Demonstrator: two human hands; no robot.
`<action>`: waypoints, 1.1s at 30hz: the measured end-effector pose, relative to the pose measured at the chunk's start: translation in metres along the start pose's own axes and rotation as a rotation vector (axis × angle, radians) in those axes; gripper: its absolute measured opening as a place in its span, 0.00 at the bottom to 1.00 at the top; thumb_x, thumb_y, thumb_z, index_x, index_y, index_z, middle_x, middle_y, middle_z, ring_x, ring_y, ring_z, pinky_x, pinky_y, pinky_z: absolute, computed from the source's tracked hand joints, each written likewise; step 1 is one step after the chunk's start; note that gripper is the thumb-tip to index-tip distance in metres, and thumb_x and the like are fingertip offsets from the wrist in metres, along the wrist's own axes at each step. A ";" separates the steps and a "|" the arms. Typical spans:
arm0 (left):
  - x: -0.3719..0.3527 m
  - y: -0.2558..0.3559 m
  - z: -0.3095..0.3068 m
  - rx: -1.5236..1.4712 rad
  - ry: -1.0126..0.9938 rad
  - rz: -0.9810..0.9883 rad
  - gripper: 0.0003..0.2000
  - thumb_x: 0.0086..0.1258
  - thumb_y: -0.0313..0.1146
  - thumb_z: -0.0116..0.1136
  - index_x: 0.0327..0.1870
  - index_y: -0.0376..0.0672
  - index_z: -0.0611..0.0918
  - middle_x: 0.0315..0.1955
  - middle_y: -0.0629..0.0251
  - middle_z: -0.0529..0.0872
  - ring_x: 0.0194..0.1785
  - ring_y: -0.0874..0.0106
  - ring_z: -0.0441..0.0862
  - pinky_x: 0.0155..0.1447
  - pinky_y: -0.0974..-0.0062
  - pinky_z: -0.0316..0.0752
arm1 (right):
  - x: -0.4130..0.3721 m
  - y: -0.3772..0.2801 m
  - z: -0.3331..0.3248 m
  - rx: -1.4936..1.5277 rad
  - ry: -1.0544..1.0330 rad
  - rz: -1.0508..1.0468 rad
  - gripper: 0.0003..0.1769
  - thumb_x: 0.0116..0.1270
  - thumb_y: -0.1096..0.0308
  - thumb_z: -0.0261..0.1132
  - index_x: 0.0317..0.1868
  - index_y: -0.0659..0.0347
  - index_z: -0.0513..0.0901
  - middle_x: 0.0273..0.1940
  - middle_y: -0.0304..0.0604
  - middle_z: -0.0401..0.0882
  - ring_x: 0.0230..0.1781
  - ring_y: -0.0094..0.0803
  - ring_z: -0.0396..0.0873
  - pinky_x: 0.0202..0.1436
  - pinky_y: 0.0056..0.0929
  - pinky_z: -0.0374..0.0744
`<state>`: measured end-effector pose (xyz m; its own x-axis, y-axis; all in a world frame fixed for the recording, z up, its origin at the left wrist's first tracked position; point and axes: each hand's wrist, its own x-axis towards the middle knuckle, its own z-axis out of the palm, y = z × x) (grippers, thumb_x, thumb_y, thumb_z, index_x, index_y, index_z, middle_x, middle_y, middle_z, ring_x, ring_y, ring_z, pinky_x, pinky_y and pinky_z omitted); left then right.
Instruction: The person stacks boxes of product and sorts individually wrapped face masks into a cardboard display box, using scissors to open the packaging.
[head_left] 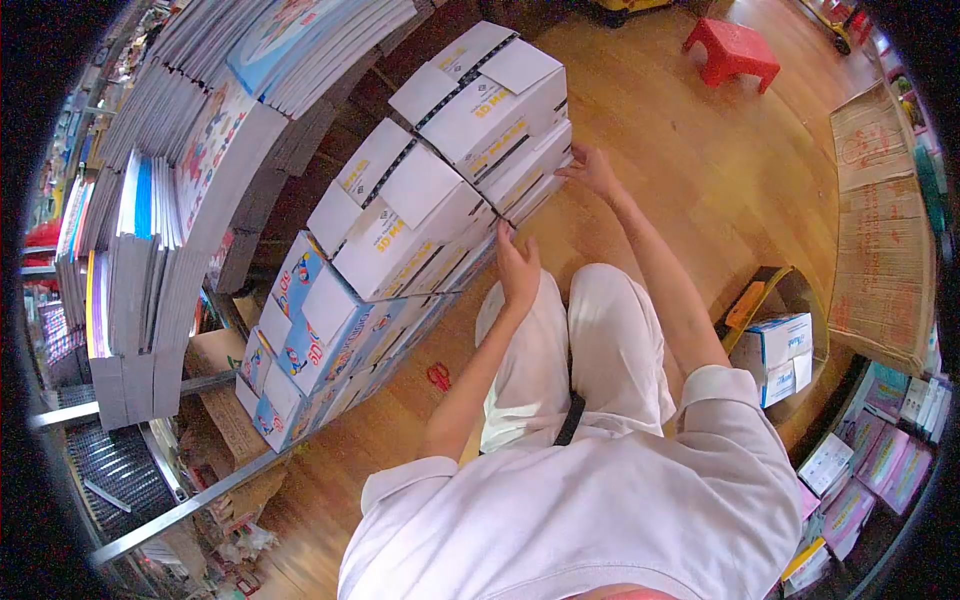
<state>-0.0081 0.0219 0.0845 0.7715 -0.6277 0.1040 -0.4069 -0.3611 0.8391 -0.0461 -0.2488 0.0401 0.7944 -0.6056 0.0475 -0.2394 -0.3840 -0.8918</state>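
Two columns of white cardboard boxes with yellow lettering and black tape stand in a row with blue-and-white boxes [310, 315]. My right hand [592, 172] has its fingers at the near right corner of the far lower white box [530, 180], beneath the upper white box [490, 90]. At that lower box's other near corner is my left hand [518, 268], beside the nearer white box [400, 215]. Both hands appear to grip the lower box between them, though some fingertips are hidden.
Stacked books [215, 150] fill a shelf on the left, above a metal rail [190, 508]. Red scissors [438, 376] lie on the wooden floor. A red stool [732, 54] stands far right; an open carton [880, 230] and a blue-and-white box [783, 358] are on the right.
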 end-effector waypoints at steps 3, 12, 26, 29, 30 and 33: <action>0.001 0.009 -0.004 0.004 0.014 0.019 0.33 0.69 0.34 0.60 0.71 0.31 0.60 0.63 0.45 0.72 0.65 0.54 0.71 0.69 0.59 0.62 | 0.000 0.007 0.004 0.070 0.027 0.012 0.28 0.53 0.73 0.75 0.56 0.69 0.78 0.52 0.47 0.83 0.52 0.31 0.80 0.56 0.33 0.79; 0.004 -0.001 -0.009 -0.021 -0.036 0.049 0.31 0.68 0.33 0.61 0.70 0.34 0.64 0.62 0.49 0.73 0.64 0.59 0.73 0.60 0.65 0.74 | -0.005 -0.016 -0.006 0.128 -0.039 -0.007 0.34 0.51 0.74 0.76 0.59 0.70 0.75 0.56 0.48 0.80 0.59 0.36 0.75 0.64 0.37 0.73; 0.001 0.103 -0.059 0.218 -0.166 0.475 0.27 0.68 0.27 0.55 0.69 0.34 0.65 0.70 0.46 0.62 0.73 0.53 0.59 0.74 0.57 0.57 | -0.023 -0.245 -0.106 -0.283 0.207 -0.752 0.57 0.46 0.70 0.76 0.76 0.47 0.54 0.77 0.50 0.49 0.76 0.47 0.52 0.78 0.49 0.51; 0.010 0.092 -0.044 0.429 -0.113 0.564 0.30 0.66 0.28 0.56 0.69 0.29 0.62 0.73 0.44 0.54 0.76 0.49 0.50 0.77 0.53 0.51 | -0.022 -0.287 -0.106 -0.592 0.079 -0.735 0.59 0.44 0.71 0.77 0.76 0.37 0.56 0.78 0.49 0.46 0.75 0.47 0.55 0.78 0.50 0.52; 0.013 0.084 -0.040 0.433 -0.109 0.569 0.31 0.65 0.28 0.56 0.69 0.29 0.61 0.73 0.43 0.52 0.77 0.48 0.48 0.77 0.52 0.48 | -0.017 -0.293 -0.106 -0.629 0.022 -0.665 0.60 0.42 0.72 0.78 0.75 0.35 0.57 0.78 0.49 0.44 0.75 0.46 0.54 0.78 0.48 0.54; 0.011 0.080 -0.038 0.403 -0.135 0.561 0.32 0.65 0.28 0.57 0.69 0.28 0.60 0.74 0.41 0.49 0.77 0.46 0.45 0.78 0.52 0.46 | 0.020 -0.271 -0.115 -0.574 -0.234 -0.505 0.59 0.40 0.73 0.79 0.74 0.33 0.61 0.78 0.48 0.42 0.74 0.47 0.57 0.75 0.43 0.62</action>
<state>-0.0135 0.0119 0.1729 0.3349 -0.8647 0.3743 -0.8953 -0.1683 0.4123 -0.0295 -0.2369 0.3340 0.9647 -0.1253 0.2317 -0.0189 -0.9103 -0.4135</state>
